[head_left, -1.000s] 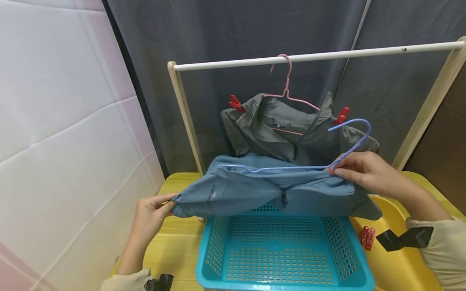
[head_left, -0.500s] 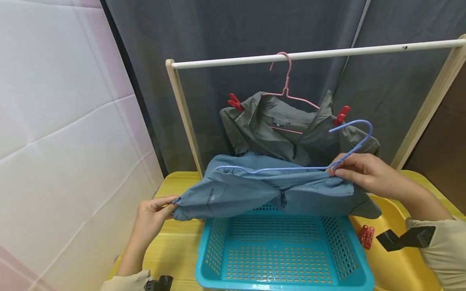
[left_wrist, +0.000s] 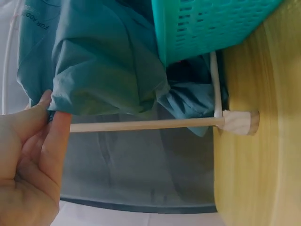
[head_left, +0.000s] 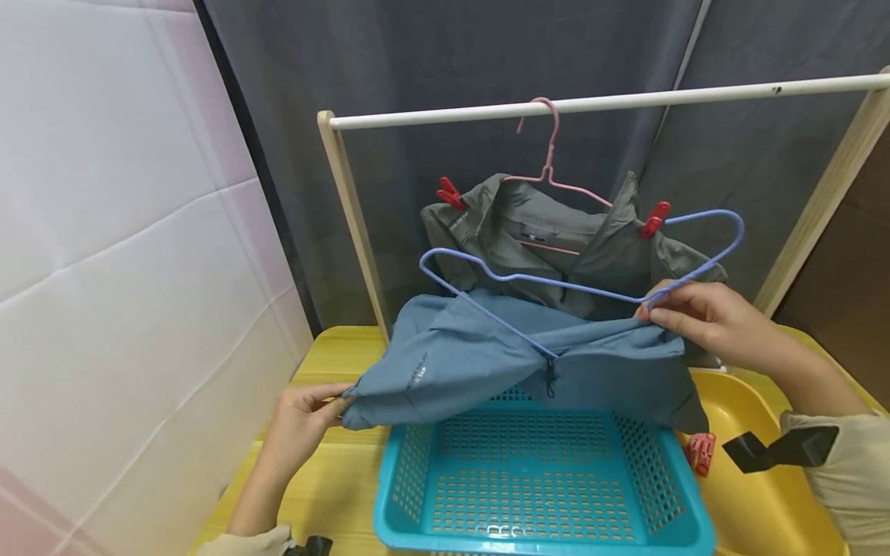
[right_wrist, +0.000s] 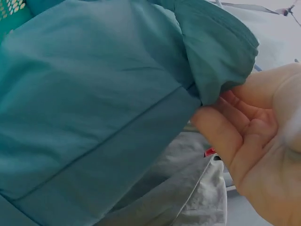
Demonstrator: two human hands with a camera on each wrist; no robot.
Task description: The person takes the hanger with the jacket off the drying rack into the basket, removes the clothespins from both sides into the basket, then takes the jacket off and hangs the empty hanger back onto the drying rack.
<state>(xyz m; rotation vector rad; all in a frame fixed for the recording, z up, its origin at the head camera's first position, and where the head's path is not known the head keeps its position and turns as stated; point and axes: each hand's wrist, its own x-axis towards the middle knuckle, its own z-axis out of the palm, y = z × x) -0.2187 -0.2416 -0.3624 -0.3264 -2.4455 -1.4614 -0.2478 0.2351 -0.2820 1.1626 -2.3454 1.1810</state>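
Observation:
A blue zip-neck jacket (head_left: 452,371) is stretched between both hands above a turquoise basket (head_left: 385,494). My left hand (head_left: 302,421) pinches its left edge, near a small printed logo; the left wrist view shows thumb and fingers on the fabric. At the other side my right hand (head_left: 709,316) holds the base of a light-blue clothes hanger (head_left: 598,290) together with the jacket's upper edge. One hanger shoulder stands above the fabric, and its lower bar slants down into the neck opening by the zip. In the right wrist view, jacket cloth (right_wrist: 103,94) is pinched between thumb and fingers.
Behind, a grey jacket (head_left: 473,239) hangs from a pink hanger (head_left: 548,154) with red clothespins (head_left: 450,193) on the rack's white bar (head_left: 445,117). A yellow basin (head_left: 772,502) holding red clothespins stands right of the basket. A pale curtain (head_left: 139,309) borders the left.
The hanger's left end has risen off the jacket, and its hook has swung up and right. Both hands keep their grip; the left has shifted slightly right and down with the cloth.

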